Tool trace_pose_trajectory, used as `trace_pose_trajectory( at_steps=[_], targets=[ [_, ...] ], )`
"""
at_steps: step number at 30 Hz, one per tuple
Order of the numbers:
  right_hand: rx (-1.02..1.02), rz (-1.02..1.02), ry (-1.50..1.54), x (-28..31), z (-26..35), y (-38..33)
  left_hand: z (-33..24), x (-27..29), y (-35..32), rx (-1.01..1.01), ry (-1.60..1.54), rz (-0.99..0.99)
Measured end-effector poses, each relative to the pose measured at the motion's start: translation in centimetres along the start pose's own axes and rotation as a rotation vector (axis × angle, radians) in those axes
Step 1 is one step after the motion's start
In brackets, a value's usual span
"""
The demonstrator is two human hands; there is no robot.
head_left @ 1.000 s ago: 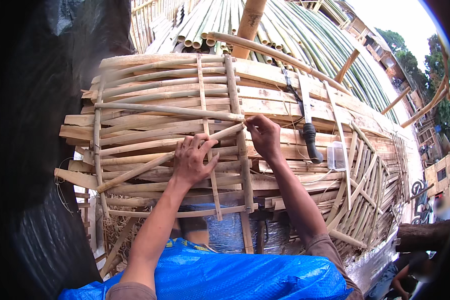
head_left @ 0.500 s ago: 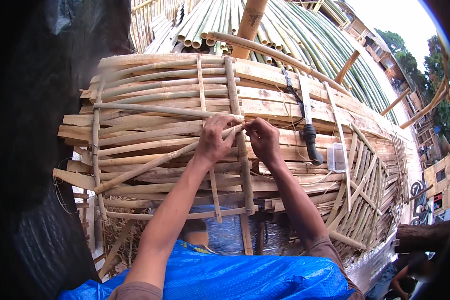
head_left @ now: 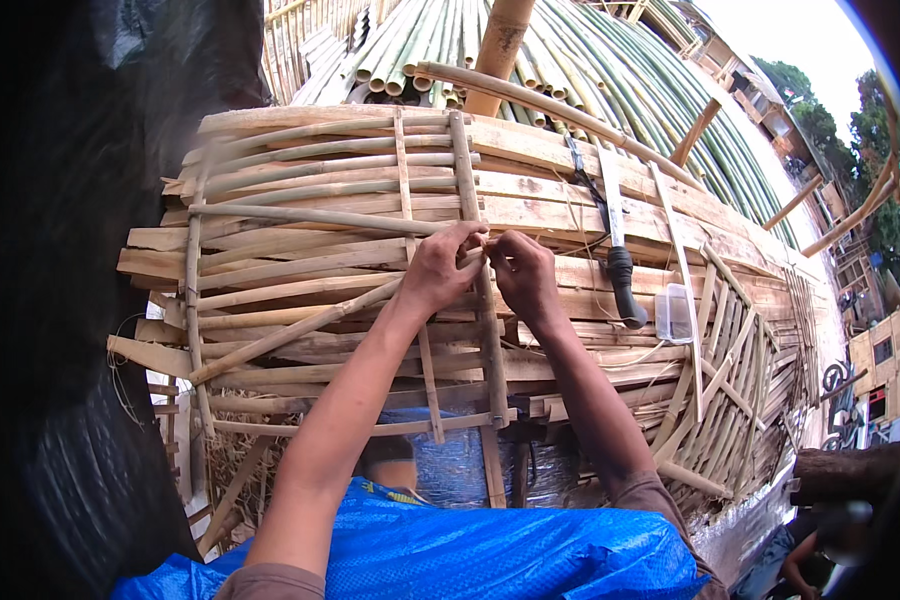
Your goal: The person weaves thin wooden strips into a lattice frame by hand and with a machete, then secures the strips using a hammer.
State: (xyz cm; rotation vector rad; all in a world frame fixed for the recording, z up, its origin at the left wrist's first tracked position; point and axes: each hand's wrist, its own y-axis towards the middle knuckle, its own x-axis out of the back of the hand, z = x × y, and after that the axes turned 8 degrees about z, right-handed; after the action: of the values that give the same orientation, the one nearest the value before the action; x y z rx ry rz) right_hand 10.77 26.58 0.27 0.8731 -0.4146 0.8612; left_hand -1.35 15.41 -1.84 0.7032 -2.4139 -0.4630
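Note:
A bamboo frame lies across split planks before me. Its thick crosspiece meets the ends of a diagonal bamboo strip and a nearly level bamboo strip. At that joint my left hand is closed over the diagonal strip's end, with thumb and fingers bent. Close beside it, my right hand pinches at the same spot, fingertips almost touching the left ones. Whatever is between the right fingers is too small to make out.
Right of my hands lie a long knife with a black handle and a clear plastic box. A latticed bamboo panel rests farther right. Green bamboo poles are stacked beyond. A blue tarp covers my lap; dark sheeting hangs left.
Both hands stay at the same joint. The left fingers have shifted slightly, and the right hand has moved a little to the left and up.

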Motion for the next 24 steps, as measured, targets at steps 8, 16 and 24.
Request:
trace_pose_trajectory(
  at_steps=[8,16,24],
  targets=[
    [-0.031,0.03,-0.034,0.3,0.2,-0.2,0.4,-1.3,0.1,0.001,-0.056,-0.095],
    [-0.091,0.038,-0.064,1.4,0.9,-0.7,0.1,-1.8,-0.1,0.026,0.071,-0.139],
    [-0.381,-0.203,-0.084,8.9,-0.8,-8.0,0.8,-2.1,-0.2,-0.024,0.157,-0.188]
  ],
)
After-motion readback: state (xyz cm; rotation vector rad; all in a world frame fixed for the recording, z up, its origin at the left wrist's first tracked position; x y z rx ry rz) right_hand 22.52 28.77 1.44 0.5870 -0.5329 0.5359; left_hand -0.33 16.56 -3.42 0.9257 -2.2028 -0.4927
